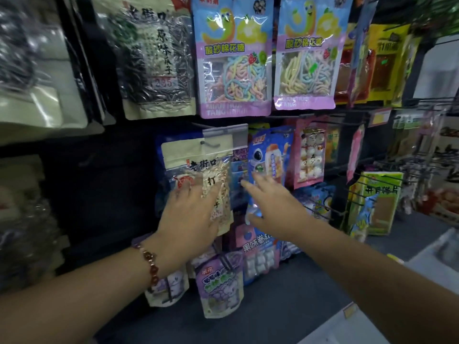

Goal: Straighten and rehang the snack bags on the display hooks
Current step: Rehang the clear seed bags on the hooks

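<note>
A dark shop display wall (104,184) fills the view, hung with rows of snack bags on black wire hooks, above a grey floor (273,306) at 6 o'clock. At centre, a cream seed bag (198,167) hangs on its hook (211,144); the person's left hand (191,212), a beaded bracelet (150,263) at the wrist, lies flat on its front with fingers straight and spread. Just beside it at 3 o'clock, the right hand (270,202) reaches with fingers extended and relaxed toward a blue astronaut bag (268,155), holding nothing. Two pastel marshmallow-rope bags (234,58) hang at 12 o'clock. Bare hook ends (360,192) jut out at 3 o'clock beside a yellow-green bag (380,202). Open dark panel lies at 9 o'clock.
</note>
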`<state>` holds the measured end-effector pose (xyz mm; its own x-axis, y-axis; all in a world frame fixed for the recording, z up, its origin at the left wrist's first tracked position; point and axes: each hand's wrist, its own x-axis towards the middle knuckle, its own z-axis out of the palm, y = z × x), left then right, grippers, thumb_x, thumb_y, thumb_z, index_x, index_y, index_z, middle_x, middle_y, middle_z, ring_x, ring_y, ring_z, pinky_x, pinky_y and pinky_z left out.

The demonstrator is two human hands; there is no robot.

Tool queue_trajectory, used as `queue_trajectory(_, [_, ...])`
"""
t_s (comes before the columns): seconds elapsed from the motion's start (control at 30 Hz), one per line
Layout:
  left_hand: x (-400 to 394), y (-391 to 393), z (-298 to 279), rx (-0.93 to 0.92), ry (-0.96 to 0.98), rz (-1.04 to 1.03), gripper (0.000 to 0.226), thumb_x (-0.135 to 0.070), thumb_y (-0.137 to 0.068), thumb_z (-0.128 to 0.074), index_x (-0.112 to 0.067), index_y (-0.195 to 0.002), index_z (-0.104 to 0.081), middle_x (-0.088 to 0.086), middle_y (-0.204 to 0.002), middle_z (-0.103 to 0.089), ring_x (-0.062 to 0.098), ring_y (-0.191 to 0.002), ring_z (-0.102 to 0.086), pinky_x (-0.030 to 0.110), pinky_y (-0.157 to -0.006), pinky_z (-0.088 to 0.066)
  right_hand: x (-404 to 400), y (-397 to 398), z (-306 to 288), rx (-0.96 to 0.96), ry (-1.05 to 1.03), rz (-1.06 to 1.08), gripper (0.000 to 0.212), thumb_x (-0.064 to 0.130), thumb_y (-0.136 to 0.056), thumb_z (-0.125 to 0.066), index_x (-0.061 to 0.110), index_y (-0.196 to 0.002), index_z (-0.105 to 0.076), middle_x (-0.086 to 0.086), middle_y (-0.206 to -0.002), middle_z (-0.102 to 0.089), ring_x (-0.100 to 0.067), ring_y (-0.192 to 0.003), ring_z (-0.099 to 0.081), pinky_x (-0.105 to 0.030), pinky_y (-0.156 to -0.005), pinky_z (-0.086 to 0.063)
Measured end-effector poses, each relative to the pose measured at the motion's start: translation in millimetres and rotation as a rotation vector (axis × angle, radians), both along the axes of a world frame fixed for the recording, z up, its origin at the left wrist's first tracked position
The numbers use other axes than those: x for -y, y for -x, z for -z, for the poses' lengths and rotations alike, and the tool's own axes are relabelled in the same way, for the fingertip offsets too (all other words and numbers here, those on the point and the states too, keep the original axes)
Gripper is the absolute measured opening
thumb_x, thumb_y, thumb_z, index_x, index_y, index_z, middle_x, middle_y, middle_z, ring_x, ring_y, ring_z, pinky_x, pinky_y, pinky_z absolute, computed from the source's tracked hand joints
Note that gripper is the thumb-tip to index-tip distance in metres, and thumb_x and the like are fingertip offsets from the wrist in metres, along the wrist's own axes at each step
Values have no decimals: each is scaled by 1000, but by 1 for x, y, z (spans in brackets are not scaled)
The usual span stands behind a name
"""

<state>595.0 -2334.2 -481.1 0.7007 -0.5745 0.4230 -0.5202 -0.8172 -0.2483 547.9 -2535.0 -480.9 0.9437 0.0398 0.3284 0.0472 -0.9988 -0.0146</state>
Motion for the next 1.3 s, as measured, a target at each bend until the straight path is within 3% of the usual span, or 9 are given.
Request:
queue_trajectory(0.1, [-17, 1, 7, 69, -64, -65, 81, -56, -92, -44, -26, -155, -3, 15, -160, -6, 39, -146, -11, 54, -117, -17, -16, -2, 6, -99, 40, 52, 82, 45, -96, -53, 25, -157, -2, -6, -164, 2, -28, -150, -2, -44, -119, -11])
queue_trajectory(0.23, [-33, -1, 12, 126, -20, -130, 75, -54, -85, -58, -23, -148, -31, 18, -137, -40, 37, -118, -45, 52, -100, -39, -31, -10, 8, -157, -57, 116, 82, 44, -96, -53, 23, -156, -3, -6, -164, -7, -26, -147, -21, -49, -116, -18])
queue_trajectory(0.33, [-41, -10, 16, 42, -31, -192, 76, -56, -90, -50, -24, -150, -15, 15, -136, -33, 35, -116, -43, 48, -97, -39, -34, -28, 10, -178, -193, 142, 85, 43, -94, -55, 19, -156, -2, -6, -162, -14, -25, -142, -32, -47, -113, -24])
queue_trajectory(0.43, [-44, -24, 18, -93, 25, -164, 78, -55, -92, -47, -29, -152, -5, 15, -145, -25, 35, -122, -39, 46, -98, -39, -37, -46, 11, -219, -653, 73, 95, 48, -89, -63, 19, -156, -1, -4, -160, -24, -27, -139, -37, -38, -106, -37])
queue_trajectory(0.6, [-42, -41, 20, -436, 364, 108, 76, -44, -91, -59, -35, -152, -14, 4, -143, -32, 25, -130, -38, 40, -102, -43, -42, -76, 16, -82, -1347, 63, 96, 62, -84, -62, 26, -156, -11, 2, -161, -21, -27, -145, -27, -50, -118, -23])
queue_trajectory(0.77, [-53, -43, 27, -386, 491, 150, 73, -39, -89, -64, -38, -148, -21, -2, -131, -38, 18, -127, -36, 33, -104, -39, -42, -81, 29, -48, -1386, 71, 70, 58, -68, -78, 21, -121, -53, -2, -122, -57, -23, -113, -54, -47, -104, -41])
queue_trajectory(0.87, [-63, -31, 27, -322, 491, 224, 75, -39, -87, -67, -41, -147, -23, -5, -123, -42, 13, -120, -40, 31, -99, -43, -47, -63, 29, -78, -1566, -23, 62, 48, -62, -80, 15, -107, -53, -9, -101, -64, -26, -93, -60, -43, -88, -48])
queue_trajectory(1.0, [-67, -8, 21, -271, 453, 252, 79, -43, -85, -70, -40, -148, -23, -6, -123, -44, 12, -117, -43, 30, -99, -44, -47, -35, 26, -147, -1719, -78, 62, 27, -69, -76, 5, -120, -48, -20, -112, -66, -36, -106, -64, -50, -96, -48])
queue_trajectory(1.3, [-72, 63, 8, -277, 408, 363, 77, -46, -88, -65, -41, -149, -20, -11, -120, -39, 7, -112, -43, 28, -91, -46, -44, 48, 4, -40, -1732, -73, 45, 21, -67, -76, 9, -103, -53, -11, -94, -70, -27, -91, -66, -46, -89, -50])
